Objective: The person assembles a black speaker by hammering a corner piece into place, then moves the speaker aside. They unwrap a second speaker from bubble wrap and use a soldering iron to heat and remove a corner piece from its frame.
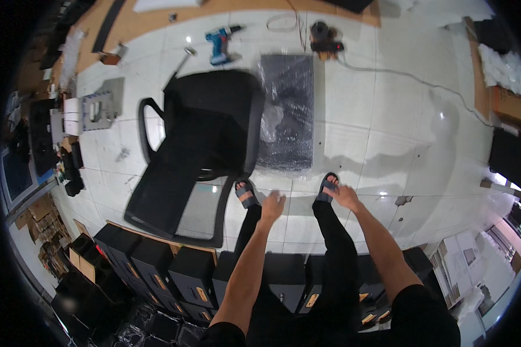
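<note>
Left hand (274, 206): fingers loosely bent and blurred; from where I stand, I cannot tell how far open it is or whether it grips anything small.
Right hand (345, 198): fingers bent toward the left, overlapping the right dark strapped sandal (325, 188) in my line of sight; opening and contents cannot be told.
Chair: black office chair with a mesh back (194, 144), left of the left hand, loop armrest on its far left side.
Panel: flat dark rectangular panel in clear plastic film (289, 110), on the white tiled floor (388, 133) beyond the hands, beside the chair.
Tools: blue-and-black cordless drill (219, 46) beyond the chair; dark power tool with a grey cable (325, 41) beyond the panel.
Labels: orange labels (201, 294) on black boxes (189, 274) near the legs; lettering too small to read.
</note>
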`<state>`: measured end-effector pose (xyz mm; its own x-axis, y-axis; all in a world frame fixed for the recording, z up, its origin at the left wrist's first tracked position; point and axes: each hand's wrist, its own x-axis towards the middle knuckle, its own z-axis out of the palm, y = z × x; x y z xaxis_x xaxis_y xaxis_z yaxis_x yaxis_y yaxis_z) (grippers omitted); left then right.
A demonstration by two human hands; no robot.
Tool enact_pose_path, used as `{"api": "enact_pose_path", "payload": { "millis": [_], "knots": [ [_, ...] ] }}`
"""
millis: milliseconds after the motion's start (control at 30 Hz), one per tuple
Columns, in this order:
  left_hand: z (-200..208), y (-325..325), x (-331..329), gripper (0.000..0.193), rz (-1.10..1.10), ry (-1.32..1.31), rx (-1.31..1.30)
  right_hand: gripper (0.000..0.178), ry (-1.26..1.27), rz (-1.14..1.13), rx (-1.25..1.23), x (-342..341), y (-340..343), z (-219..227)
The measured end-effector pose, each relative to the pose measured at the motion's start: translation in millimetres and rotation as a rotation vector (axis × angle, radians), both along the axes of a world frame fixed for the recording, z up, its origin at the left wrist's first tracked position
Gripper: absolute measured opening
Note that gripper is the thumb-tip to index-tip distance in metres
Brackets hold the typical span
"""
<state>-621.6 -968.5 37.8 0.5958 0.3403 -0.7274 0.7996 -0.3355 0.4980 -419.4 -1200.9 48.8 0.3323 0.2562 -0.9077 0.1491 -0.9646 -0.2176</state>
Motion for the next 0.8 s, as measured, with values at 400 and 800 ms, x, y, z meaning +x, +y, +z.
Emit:
{"api": "enact_pose_path", "payload": {
  "millis": [400,800],
  "knots": [
    [-232,59,59,0.082,0.475,-0.165,0.356,0.065,0.010,-0.738,0.471,14,85,-237],
    [-228,-24,52,0.098,0.473,-0.055,-0.123,0.047,0.063,-0.833,0.424,64,13,-214]
  ]
}}
